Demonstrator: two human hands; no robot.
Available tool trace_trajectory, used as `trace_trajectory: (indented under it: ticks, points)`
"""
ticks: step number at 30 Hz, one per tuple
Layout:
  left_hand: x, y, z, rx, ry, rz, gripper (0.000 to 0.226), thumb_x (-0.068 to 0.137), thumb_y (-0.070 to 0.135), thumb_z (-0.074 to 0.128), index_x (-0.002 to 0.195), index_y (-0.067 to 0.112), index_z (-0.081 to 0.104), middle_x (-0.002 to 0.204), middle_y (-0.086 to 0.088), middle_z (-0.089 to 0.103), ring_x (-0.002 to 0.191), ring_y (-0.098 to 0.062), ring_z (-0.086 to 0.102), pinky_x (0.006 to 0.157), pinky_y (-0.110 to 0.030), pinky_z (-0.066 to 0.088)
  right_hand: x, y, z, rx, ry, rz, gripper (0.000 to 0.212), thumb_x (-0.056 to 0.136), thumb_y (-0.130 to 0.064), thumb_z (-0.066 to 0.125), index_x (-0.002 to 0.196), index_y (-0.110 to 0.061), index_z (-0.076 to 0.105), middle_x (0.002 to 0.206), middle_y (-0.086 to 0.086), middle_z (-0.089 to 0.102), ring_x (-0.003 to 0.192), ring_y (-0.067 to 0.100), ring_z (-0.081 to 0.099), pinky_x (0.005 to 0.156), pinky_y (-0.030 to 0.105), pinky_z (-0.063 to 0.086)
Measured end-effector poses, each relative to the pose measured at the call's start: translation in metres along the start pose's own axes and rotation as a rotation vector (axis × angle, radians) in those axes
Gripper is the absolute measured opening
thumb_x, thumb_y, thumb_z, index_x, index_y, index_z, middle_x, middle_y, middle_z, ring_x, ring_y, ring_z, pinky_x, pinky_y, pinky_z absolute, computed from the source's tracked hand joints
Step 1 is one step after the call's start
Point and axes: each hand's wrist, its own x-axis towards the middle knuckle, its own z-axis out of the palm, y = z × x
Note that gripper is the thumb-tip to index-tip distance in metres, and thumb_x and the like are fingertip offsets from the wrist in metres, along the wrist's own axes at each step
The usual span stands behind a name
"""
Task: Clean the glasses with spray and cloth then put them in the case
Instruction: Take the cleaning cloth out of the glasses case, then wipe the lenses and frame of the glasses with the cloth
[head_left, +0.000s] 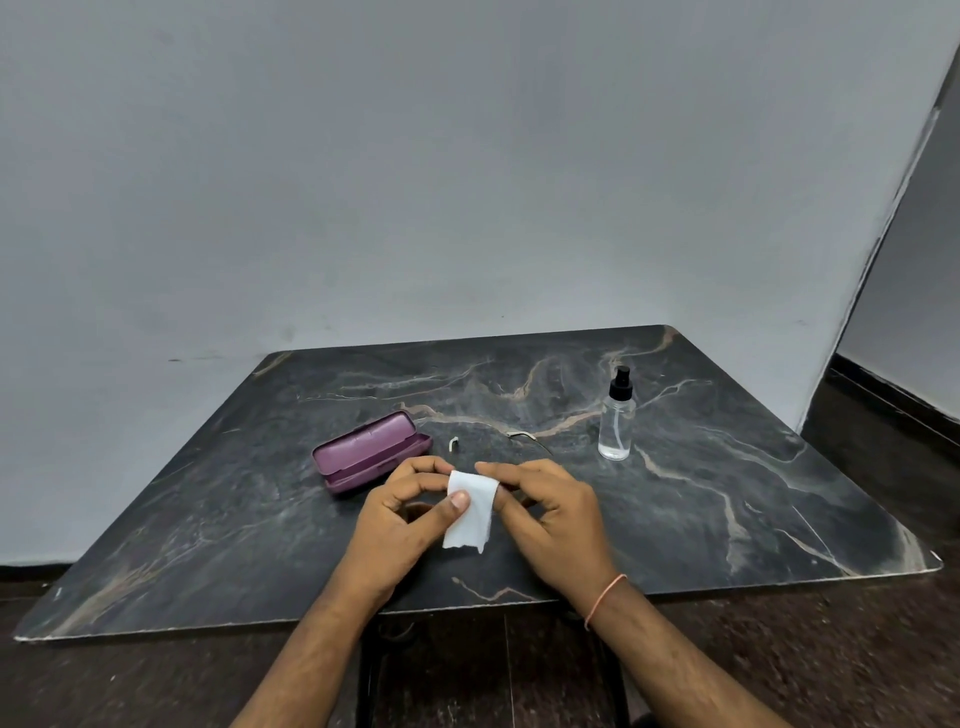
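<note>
A white cloth (470, 512) hangs between my two hands above the table's front middle. My left hand (400, 514) pinches it, with the thumb pressed on its front. My right hand (553, 512) curls its fingers at the cloth's right edge and holds the glasses there. Cloth and fingers hide most of the glasses; only a white temple tip (453, 445) and a thin second temple (522, 435) stick out away from me. The purple case (371, 451) lies open just left of my left hand. A clear spray bottle (616, 418) with a black nozzle stands upright to the right.
The dark marble-patterned table (727, 493) stands against a grey wall. Its front edge runs just under my wrists, with dark floor below. An orange thread band is on my right wrist (605, 600).
</note>
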Motion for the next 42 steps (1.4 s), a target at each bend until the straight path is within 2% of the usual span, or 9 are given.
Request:
trace_trajectory:
  ticks: [3,5,11,15,20,26,30,36,42]
  points:
    - [0.0,-0.002,-0.003,-0.058,-0.007,-0.023,0.027,0.08,0.043,0.088,0.098,0.023,0.09,0.122,0.004,0.074,0.111,-0.009,0.074,0.087,-0.024,0.061,-0.001,-0.006,0.005,0.071,-0.042,0.082,0.031,0.095,-0.031,0.074,0.118,-0.052,0.079,0.097,-0.016,0.079,0.087,0.013,0.073,0.074,0.022,0.057]
    - [0.001,-0.003,-0.004,-0.101,0.011,-0.052,0.027,0.078,0.041,0.089,0.097,0.022,0.09,0.121,0.006,0.075,0.111,-0.007,0.074,0.089,-0.023,0.06,-0.001,-0.007,0.006,0.12,-0.119,0.139,0.03,0.095,-0.034,0.071,0.117,-0.052,0.08,0.101,-0.018,0.082,0.087,0.016,0.076,0.077,0.032,0.062]
    - [0.002,-0.002,-0.004,-0.094,0.035,-0.071,0.014,0.087,0.021,0.089,0.098,0.012,0.089,0.114,-0.004,0.081,0.104,-0.012,0.077,0.089,-0.022,0.06,-0.001,-0.006,0.005,0.346,-0.244,0.262,0.027,0.099,-0.01,0.074,0.119,-0.024,0.084,0.109,-0.006,0.085,0.101,0.015,0.081,0.088,0.029,0.063]
    - [-0.001,0.002,0.001,-0.044,0.045,-0.077,0.021,0.087,0.021,0.086,0.103,0.008,0.088,0.107,-0.012,0.085,0.097,-0.018,0.08,0.086,-0.026,0.062,0.001,-0.008,0.004,0.487,-0.257,0.34,0.026,0.1,0.003,0.07,0.117,-0.012,0.082,0.097,-0.004,0.085,0.081,0.0,0.076,0.071,0.014,0.056]
    - [-0.004,0.005,0.004,-0.023,0.078,-0.117,0.014,0.082,0.029,0.093,0.094,0.022,0.089,0.096,-0.007,0.086,0.084,-0.012,0.079,0.075,-0.024,0.063,0.0,-0.013,0.0,0.525,-0.254,0.378,0.029,0.095,0.002,0.067,0.114,-0.012,0.083,0.093,0.001,0.086,0.08,0.003,0.077,0.069,0.014,0.056]
    - [-0.004,0.003,0.003,-0.057,0.066,-0.128,0.033,0.066,0.044,0.096,0.086,0.028,0.075,0.073,0.001,0.073,0.067,-0.007,0.065,0.063,-0.02,0.057,0.0,-0.011,0.002,0.556,-0.274,0.417,0.025,0.089,-0.005,0.086,0.114,-0.01,0.082,0.099,0.017,0.084,0.091,0.024,0.08,0.082,0.035,0.064]
    - [-0.004,0.001,0.003,-0.06,0.038,-0.181,0.059,0.067,0.048,0.094,0.114,0.018,0.074,0.084,-0.009,0.081,0.08,-0.019,0.077,0.078,-0.032,0.062,0.002,-0.008,0.002,0.576,-0.234,0.476,0.023,0.094,0.004,0.078,0.115,-0.007,0.08,0.092,0.01,0.085,0.073,0.008,0.075,0.062,0.019,0.056]
    - [-0.004,0.001,0.002,0.076,-0.023,-0.187,0.02,0.082,0.035,0.098,0.095,0.022,0.089,0.092,-0.017,0.082,0.079,-0.012,0.07,0.076,-0.028,0.057,0.003,-0.001,-0.004,0.636,-0.182,0.527,0.023,0.098,0.002,0.073,0.118,-0.007,0.08,0.096,0.026,0.081,0.064,0.02,0.064,0.058,0.023,0.054]
    - [-0.005,0.002,0.003,0.144,-0.024,-0.146,0.017,0.084,0.042,0.087,0.091,0.026,0.089,0.087,-0.006,0.084,0.075,-0.006,0.07,0.073,-0.021,0.056,0.004,-0.008,-0.002,0.628,-0.156,0.508,0.025,0.094,-0.01,0.082,0.118,-0.012,0.082,0.103,0.021,0.082,0.082,0.02,0.075,0.061,0.027,0.057]
